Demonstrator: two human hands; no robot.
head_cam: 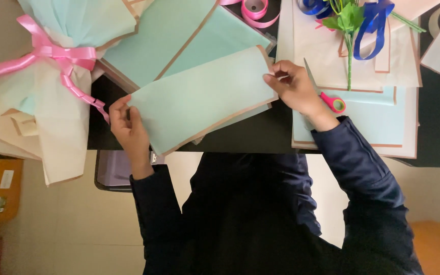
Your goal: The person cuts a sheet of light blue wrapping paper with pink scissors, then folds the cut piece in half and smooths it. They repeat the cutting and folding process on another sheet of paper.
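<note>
I see a mint green paper sheet with a brown edge, held flat and tilted in the middle of the frame. My left hand pinches its lower left corner, fingers closed on the paper. My right hand pinches the upper right corner, fingers closed on the edge too. Just right of that hand lie scissors with a pink handle, blade pointing up. More green sheets lie under the held one at the top. A wrapped bouquet with a pink ribbon bow sits at the upper left, near the left hand. Cream paper and a green stem with blue ribbon fill the upper right. The black table shows a bare strip below the sheet.
</note>
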